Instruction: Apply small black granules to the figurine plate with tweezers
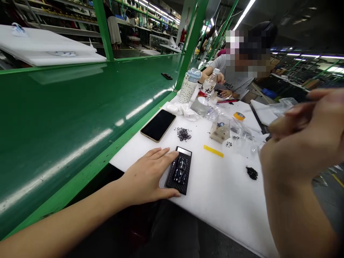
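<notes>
Black plaque with car figure (180,171) lies against the left hand (149,175) — fingers spread open, index touching its edge. Right hand (306,139), blurred, is raised well apart — cannot tell its grip.

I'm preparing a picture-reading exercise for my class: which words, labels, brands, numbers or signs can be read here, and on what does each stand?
"大": on the plastic bottle; its other print is unclear.
"pots": on the grey shirt; any letters before it are unclear.
Too small or blurred to read: any print on the orange tape roll or the black base.
</notes>
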A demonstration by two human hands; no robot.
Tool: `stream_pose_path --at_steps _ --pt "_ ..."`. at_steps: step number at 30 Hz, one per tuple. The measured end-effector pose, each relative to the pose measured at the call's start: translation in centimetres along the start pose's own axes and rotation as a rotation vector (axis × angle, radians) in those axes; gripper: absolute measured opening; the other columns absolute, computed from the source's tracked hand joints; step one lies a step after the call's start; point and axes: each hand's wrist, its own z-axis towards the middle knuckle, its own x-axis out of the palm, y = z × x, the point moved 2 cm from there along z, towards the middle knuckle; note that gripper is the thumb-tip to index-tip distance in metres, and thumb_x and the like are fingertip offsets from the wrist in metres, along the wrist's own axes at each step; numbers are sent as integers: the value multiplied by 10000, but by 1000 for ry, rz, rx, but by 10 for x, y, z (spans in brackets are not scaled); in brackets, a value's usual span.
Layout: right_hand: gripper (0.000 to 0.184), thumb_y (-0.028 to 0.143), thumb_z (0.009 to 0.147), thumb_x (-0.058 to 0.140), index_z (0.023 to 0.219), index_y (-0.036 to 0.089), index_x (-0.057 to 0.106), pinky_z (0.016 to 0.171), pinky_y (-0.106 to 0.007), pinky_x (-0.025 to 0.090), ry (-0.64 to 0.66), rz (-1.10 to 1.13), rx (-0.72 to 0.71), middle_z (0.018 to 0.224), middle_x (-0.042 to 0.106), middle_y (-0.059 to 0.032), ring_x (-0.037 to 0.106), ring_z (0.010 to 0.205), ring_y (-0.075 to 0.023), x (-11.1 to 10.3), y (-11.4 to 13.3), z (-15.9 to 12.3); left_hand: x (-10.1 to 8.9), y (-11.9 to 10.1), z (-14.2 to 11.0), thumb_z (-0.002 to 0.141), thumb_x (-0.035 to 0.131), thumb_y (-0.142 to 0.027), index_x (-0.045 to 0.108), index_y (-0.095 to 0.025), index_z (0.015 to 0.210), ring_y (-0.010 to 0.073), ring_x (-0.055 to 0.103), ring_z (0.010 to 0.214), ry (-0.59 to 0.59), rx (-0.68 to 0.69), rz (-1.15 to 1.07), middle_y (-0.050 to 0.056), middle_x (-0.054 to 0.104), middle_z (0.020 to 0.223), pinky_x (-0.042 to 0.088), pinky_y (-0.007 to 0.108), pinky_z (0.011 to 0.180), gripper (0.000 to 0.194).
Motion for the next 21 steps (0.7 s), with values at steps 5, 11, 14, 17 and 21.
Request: stream_pose_path --at_steps 5,11,14,17,21 --pt "167 365 921 656 849 214 639 374 -227 214 252 447 563 650 604 32 331 395 -57 6 7 -92 2 0 0 793 578 -813 357 -114 1543 340 415 1495 -24 6 -9 209 473 1577 331 508 1256 1048" --pt "164 343 956 626 882 197 636 384 -229 255 359 394 500 671 667 21 383 378 -53 3 -3 -122 4 -1 1 805 573 -804 358 -102 1529 325 423 1490 -63 43 9 209 497 1558 313 476 1255 1032" --pt "181 351 970 621 895 187 635 396 -227 287 453 345 500 691 680 14 392 387 -46 3 -2 -125 4 -1 2 803 588 -795 359 -107 1528 321 437 1481 -72 37 15 197 503 1557 315 468 1253 1026" --pt "198 365 978 617 897 185 630 398 -224 299 479 290 501 715 686 11 386 384 -37 3 -2 -129 4 -2 1 796 593 -798 358 -108 1527 323 445 1474 -70 34 6 193 507 1554 321 472 1249 1032" --pt "214 383 984 611 900 187 631 389 -214 295 501 279 495 726 684 16 374 377 -28 3 -3 -132 5 -2 0 799 601 -790 363 -107 1521 323 442 1476 -84 40 11 194 512 1549 318 475 1251 1022"
